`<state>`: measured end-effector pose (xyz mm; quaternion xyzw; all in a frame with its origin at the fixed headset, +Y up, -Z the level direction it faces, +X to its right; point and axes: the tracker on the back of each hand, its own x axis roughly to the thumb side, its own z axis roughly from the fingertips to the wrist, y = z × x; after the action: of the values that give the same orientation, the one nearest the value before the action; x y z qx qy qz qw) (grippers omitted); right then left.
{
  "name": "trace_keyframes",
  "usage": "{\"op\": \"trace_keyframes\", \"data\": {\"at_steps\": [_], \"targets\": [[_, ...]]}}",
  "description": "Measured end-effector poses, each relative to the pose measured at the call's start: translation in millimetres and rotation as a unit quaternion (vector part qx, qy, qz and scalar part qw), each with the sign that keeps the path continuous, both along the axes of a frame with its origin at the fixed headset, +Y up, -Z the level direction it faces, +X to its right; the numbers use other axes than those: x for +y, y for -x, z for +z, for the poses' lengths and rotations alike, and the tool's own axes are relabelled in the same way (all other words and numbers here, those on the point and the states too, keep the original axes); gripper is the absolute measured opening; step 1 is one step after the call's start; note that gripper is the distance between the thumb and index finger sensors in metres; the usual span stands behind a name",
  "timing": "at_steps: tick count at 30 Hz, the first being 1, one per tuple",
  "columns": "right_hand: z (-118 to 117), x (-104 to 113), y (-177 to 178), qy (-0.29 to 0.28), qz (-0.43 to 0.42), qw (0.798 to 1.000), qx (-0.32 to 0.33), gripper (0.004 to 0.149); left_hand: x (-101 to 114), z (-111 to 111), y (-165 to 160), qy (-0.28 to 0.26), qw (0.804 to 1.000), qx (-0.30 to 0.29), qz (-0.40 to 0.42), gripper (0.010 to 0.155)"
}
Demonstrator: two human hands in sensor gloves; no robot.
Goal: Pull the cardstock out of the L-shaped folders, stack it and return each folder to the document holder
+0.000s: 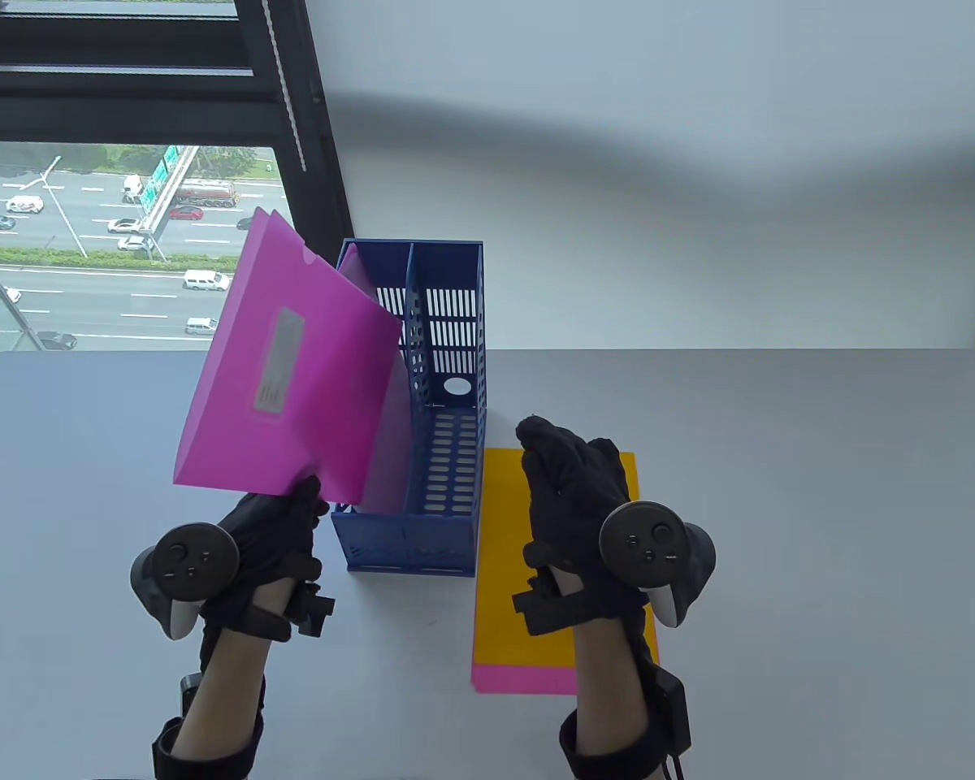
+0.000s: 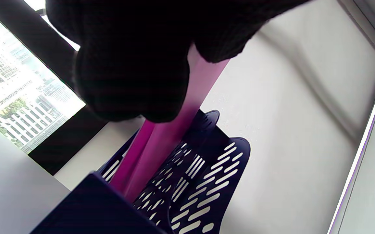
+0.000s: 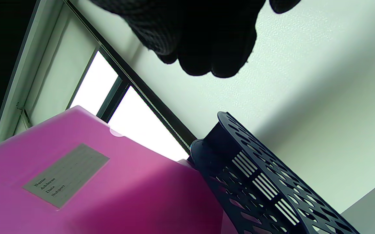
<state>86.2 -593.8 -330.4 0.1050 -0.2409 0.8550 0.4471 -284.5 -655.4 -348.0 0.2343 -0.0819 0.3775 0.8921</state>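
A magenta L-shaped folder (image 1: 292, 374) with a grey label leans out of the left slot of the blue document holder (image 1: 447, 520), tilted to the left. My left hand (image 1: 280, 520) pinches its near bottom corner just left of the holder. In the left wrist view the folder (image 2: 161, 143) runs down from the gloved fingers (image 2: 135, 71) into the holder (image 2: 203, 182). Right of the holder lies a stack of cardstock: an orange sheet (image 1: 504, 569) on a pink one (image 1: 520, 679). My right hand (image 1: 569, 479) rests flat on the orange sheet. The right wrist view shows the folder (image 3: 116, 195) and holder (image 3: 258, 182).
The holder's right slot (image 1: 451, 455) looks empty. A window (image 1: 114, 244) is behind the table's far left corner, with a white wall behind the rest. The grey table (image 1: 821, 528) stretches bare to the right of the cardstock.
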Motion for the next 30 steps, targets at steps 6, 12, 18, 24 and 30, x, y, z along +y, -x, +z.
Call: {"op": "trace_keyframes", "data": {"at_steps": [6,12,18,24,30], "targets": [[-1,0,2,0.006,0.006,1.0,0.006,0.041,-7,-4,-3,0.01,1.0,0.011,-0.011,0.047],[-2,0,3,0.01,0.034,0.999,-0.005,0.041,2,1,6,-0.002,1.0,0.017,-0.004,0.045],[-3,2,10,0.078,0.161,0.982,-0.053,0.046,23,11,15,-0.017,0.997,0.017,-0.073,0.044],[-12,-7,19,0.167,0.257,0.947,-0.095,0.054,26,13,13,-0.036,0.981,0.037,-0.186,0.043],[-21,-24,27,0.16,0.261,0.944,-0.121,0.059,11,5,9,-0.039,0.97,0.054,-0.233,0.042]]}}
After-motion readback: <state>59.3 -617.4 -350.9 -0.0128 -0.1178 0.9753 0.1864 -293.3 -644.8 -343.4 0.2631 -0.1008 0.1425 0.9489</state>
